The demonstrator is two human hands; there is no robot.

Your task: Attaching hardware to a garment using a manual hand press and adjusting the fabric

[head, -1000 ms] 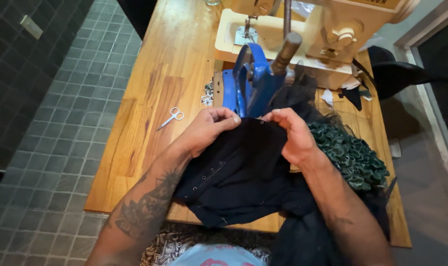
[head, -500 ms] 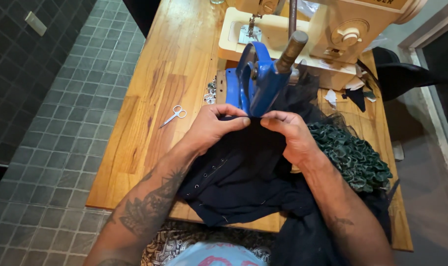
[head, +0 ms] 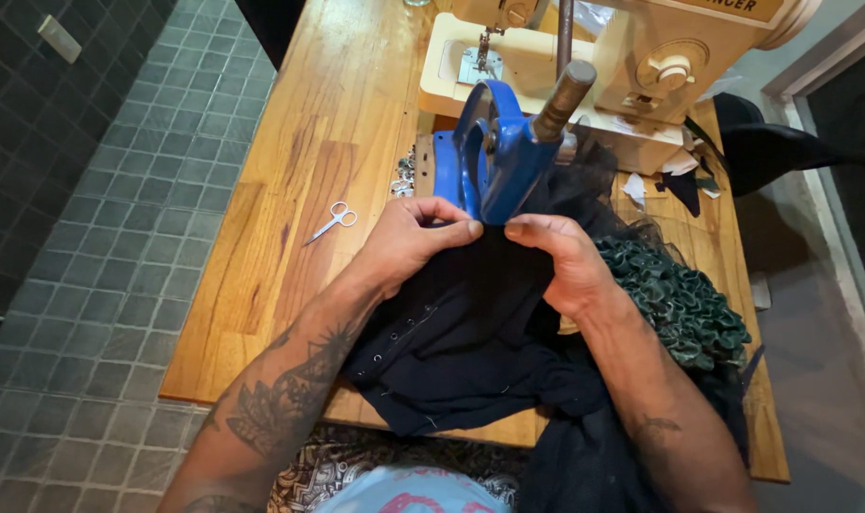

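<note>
Both hands pinch soft black fabric beside blue press.

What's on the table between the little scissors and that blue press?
In the head view, between the small scissors and the blue press lies bare wooden tabletop, then a cluster of small metal fasteners right beside the press's base.

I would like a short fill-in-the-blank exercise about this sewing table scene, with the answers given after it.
1. Both hands, left hand and right hand, pinch the black fabric in front of the ____ hand press.
2. The small scissors lie on the wooden table, on the ____ side of the left hand.
3. The ruffled green fabric lies beside the ____ forearm.

Answers: blue; left; right
</note>
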